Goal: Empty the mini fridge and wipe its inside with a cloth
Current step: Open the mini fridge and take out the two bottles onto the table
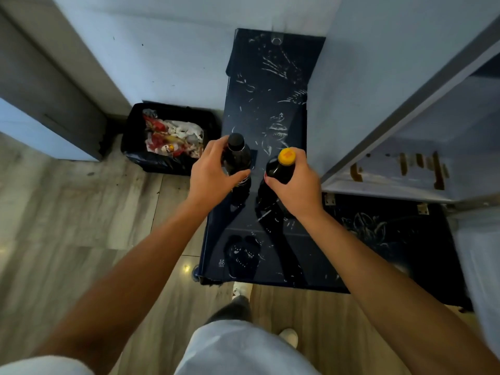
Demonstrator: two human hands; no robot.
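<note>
My left hand [213, 169] is wrapped around a dark bottle with a black cap [236, 147]. My right hand [293, 185] holds the neck of a dark bottle with a yellow cap [284, 163]. Both bottles stand upright over the glossy dark blue top of the mini fridge [270, 104], which reflects them. At the right, the fridge's open white door [392, 163] shows its inner shelf with brown stains [422, 169]. No cloth is in view.
A black bin [173, 139] full of wrappers and paper sits on the floor left of the fridge, against the wall. Wooden floor [81, 226] spreads to the left. My legs and white shoes [243, 288] are below.
</note>
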